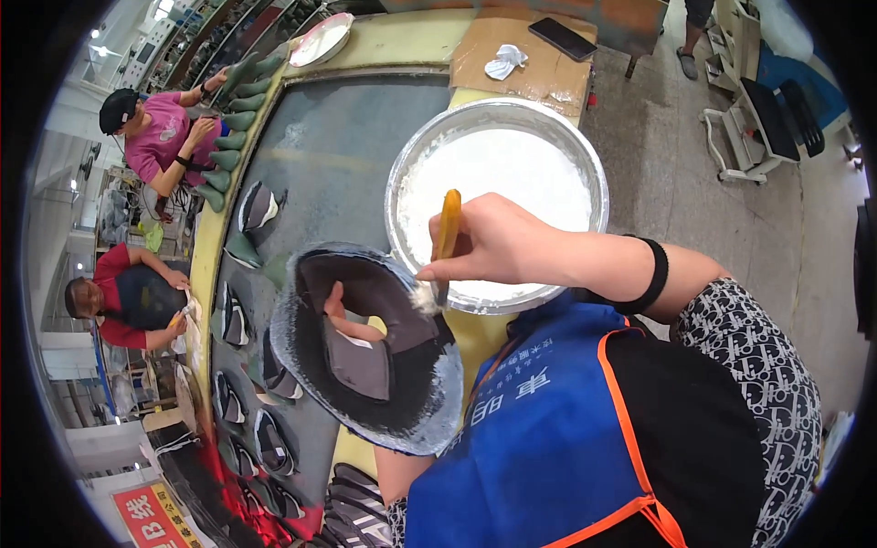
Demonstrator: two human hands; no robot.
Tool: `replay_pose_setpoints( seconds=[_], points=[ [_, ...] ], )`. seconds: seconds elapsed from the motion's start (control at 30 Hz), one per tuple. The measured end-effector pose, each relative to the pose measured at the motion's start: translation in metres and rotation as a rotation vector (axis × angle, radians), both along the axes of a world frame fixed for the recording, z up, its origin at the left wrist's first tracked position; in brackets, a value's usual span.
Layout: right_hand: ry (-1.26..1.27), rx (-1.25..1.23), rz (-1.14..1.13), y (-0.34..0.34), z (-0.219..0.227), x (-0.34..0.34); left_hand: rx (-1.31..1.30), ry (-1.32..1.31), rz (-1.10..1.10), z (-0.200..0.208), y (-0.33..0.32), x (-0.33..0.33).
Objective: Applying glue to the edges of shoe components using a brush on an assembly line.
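A dark shoe upper (pixel 416 352), its bottom edge ringed with whitish coating, is held up in front of me with its inside showing. My left hand (pixel 350 323) holds it from behind; some of its fingers show through the opening, the rest is hidden. My right hand (pixel 484 239) is closed round a brush (pixel 449 224) with a yellow handle. The brush's white-smeared bristles meet the upper's right edge. Just beyond my right hand stands a wide metal basin (pixel 596 187) of thick white paste (pixel 512 169).
Several shoe uppers (pixel 236 315) and green shoe lasts (pixel 242 121) line the left of the grey-topped table (pixel 320 128). Two people (pixel 155 137) work across it. Cardboard (pixel 466 59) at the back bears a phone (pixel 562 38) and crumpled tissue (pixel 505 62). A white bowl (pixel 322 38) stands farther left.
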State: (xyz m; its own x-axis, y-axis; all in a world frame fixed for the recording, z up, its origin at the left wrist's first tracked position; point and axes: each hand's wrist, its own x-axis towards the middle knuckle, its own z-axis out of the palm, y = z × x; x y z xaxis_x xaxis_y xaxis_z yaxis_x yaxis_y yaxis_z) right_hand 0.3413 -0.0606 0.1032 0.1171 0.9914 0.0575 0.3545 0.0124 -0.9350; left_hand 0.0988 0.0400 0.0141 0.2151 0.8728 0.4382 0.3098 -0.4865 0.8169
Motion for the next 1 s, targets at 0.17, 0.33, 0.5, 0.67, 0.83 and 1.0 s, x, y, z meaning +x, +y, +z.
replay_pose_setpoints(
  seconds=[0.17, 0.33, 0.5, 0.67, 0.83, 1.0],
  points=[
    [0.325, -0.121, 0.073, -0.016, 0.004, 0.004, 0.35, 0.163, 0.025, 0.002, 0.024, -0.011],
    [0.562, -0.054, 0.12, -0.024, 0.0, 0.002, 0.445, 0.128, 0.056, 0.001, 0.03, -0.004],
    [0.207, 0.038, -0.089, -0.003, -0.014, 0.007, 0.259, 0.138, 0.011, 0.014, -0.007, 0.018],
    [0.011, 0.362, -0.254, 0.002, -0.013, 0.023, -0.248, -0.154, -0.066, 0.029, -0.028, 0.028],
    [0.131, 0.415, -0.084, -0.015, -0.017, 0.02, -0.431, -0.246, 0.017, 0.04, -0.026, 0.021],
    [-0.023, 0.456, -0.205, -0.007, -0.027, 0.033, -0.627, -0.314, -0.111, 0.055, -0.035, 0.021]
  ],
)
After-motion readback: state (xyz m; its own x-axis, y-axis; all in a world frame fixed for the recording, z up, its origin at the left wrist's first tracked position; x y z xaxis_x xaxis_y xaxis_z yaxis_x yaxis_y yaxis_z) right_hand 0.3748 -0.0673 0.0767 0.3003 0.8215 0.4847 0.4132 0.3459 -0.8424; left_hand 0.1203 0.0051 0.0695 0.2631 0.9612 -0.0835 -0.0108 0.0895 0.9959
